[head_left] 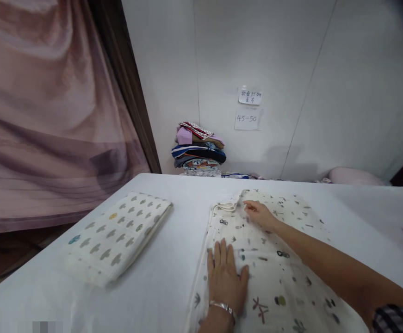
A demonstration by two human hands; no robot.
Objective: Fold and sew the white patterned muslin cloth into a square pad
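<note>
Nearest to the camera I see the printed cloth [265, 273], which runs out of view at the bottom, and on it the left hand [226, 280] with a silver-coloured bracelet [224, 309]. From my distant post I see that this hand is laid flat, palm down, its fingers [223, 253] straight and grasping nothing. The right hand [261, 215], with a checked sleeve [397, 319] behind it, reaches over to the far part of the cloth. Its fingers are bent near the folded edge [226, 206]; whether they pinch the fabric, I cannot tell from this view.

The cloth lies on the white bench [183, 240], right of its middle. Its layers show along the left side, and at the far left corner the edge is turned up and a little bunched. I judge the step in hand to be the straightening of this corner. For doing it well, I would let the left palm press lightly, so that the lower layers do not slip, and draw the corner outward with the right fingers, slowly, until the edges agree. A soft stroke toward the border should then remove any small wrinkles. I would also leave untouched the folded cloth [118, 236], lying apart on the left.
</note>
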